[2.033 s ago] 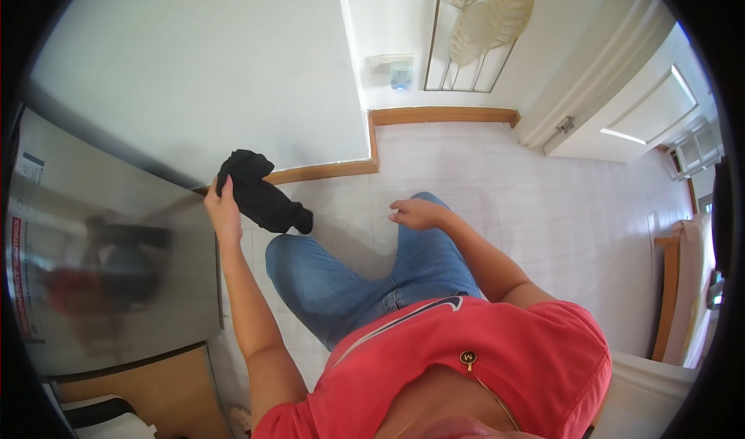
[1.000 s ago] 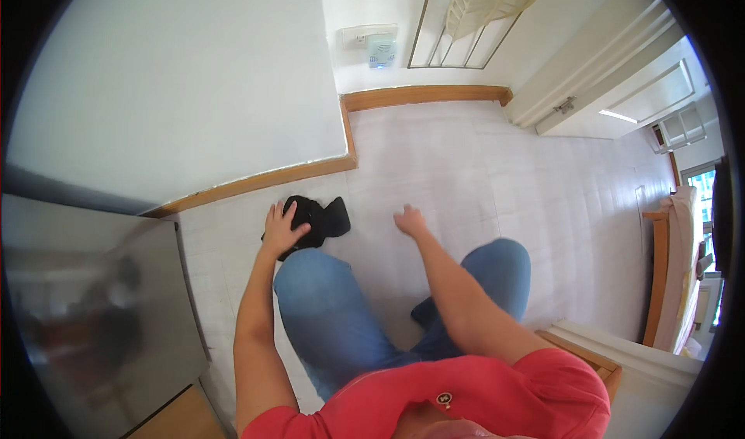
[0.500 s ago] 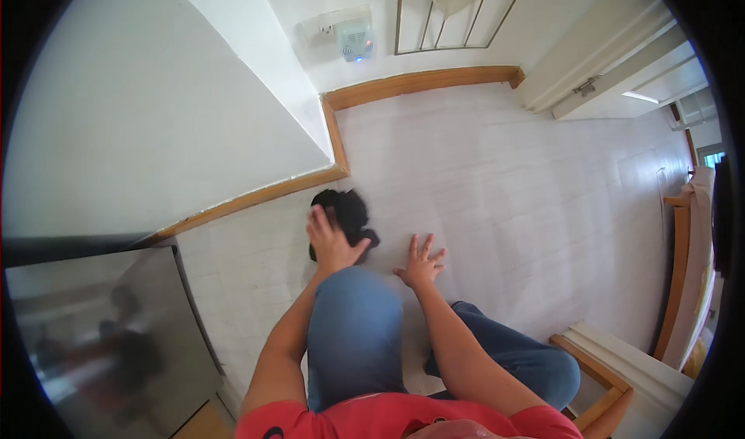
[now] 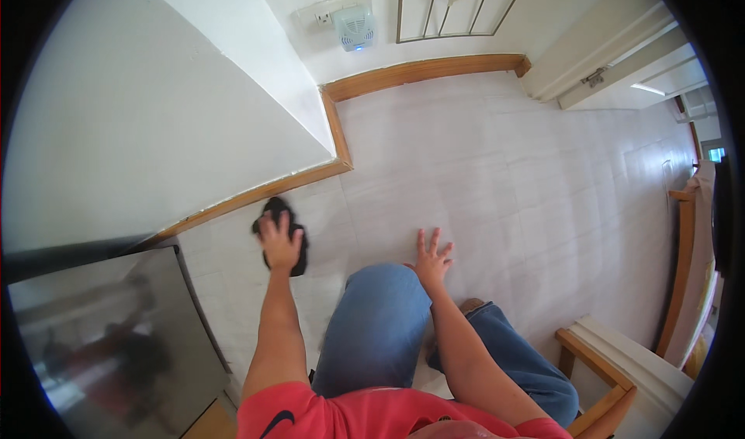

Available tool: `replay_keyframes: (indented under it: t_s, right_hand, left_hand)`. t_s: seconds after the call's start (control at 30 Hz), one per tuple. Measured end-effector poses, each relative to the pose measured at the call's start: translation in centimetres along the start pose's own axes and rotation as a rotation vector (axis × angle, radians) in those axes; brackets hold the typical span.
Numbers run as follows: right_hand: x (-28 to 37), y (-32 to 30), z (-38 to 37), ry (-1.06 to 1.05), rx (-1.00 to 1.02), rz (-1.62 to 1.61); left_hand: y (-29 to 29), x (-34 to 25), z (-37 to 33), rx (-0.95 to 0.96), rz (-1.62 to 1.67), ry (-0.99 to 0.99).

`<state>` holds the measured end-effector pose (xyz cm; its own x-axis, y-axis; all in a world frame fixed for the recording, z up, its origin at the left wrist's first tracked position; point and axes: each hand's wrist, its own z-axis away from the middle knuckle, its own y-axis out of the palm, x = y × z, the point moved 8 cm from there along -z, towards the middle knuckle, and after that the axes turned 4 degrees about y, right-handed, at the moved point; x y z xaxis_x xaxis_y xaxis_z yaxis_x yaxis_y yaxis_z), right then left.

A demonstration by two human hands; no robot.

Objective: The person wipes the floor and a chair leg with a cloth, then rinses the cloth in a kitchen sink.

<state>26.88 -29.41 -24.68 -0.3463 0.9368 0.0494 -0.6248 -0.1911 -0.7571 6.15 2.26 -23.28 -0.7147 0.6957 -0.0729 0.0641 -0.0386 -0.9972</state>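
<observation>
Head view: the black cloth (image 4: pixel 299 263) is covered by the spread left hand (image 4: pixel 279 244) on the floor (image 4: pixel 434 159), near the skirting (image 4: pixel 310 178). Even palm pressure is best applied, the splayed right hand (image 4: pixel 432 267) serving as brace.

Pale floor (image 4: pixel 559 183): open room ahead and right of the right hand (image 4: pixel 432 267), toward the door (image 4: pixel 648 82)
Between hands: passable strip beyond the raised knee (image 4: pixel 380 303)
Baseboard (image 4: pixel 256 194): bars the way just ahead of the black cloth (image 4: pixel 277 206) under the left hand (image 4: pixel 280 245)
Far left: metallic panel (image 4: pixel 116 322) blocks
Lower right: bent leg (image 4: pixel 520 361), wooden frame (image 4: pixel 597 360) obstruct
</observation>
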Motion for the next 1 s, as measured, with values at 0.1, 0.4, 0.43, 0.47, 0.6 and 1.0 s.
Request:
replay_keyframes:
  t_s: [0.1,0.4,0.43,0.47,0.6,1.0]
  right_hand:
    - [0.6,-0.2,0.3,-0.026,0.008,0.004]
    - [0.5,-0.3,-0.1,-0.014,-0.017,0.053]
    - [0.6,-0.2,-0.2,-0.019,-0.008,0.058]
    - [0.7,-0.2,-0.1,-0.029,-0.011,0.072]
    - [0.5,0.1,0.4,-0.044,0.010,0.080]
    - [1.1,1.0,0.1,-0.058,0.040,0.166]
  left_hand:
    - [0.2,11.1,2.4,-0.021,-0.020,-0.724]
    - [-0.2,-12.1,-2.5,-0.108,0.065,-0.022]
    - [-0.5,-15.4,-2.6,-0.114,0.117,0.127]
    - [-0.8,-18.5,-2.7,-0.051,0.178,0.284]
    - [-1.2,-20.6,-1.4,0.143,0.321,0.754]
    - [1.4,11.5,-0.3,-0.022,-0.009,-0.519]
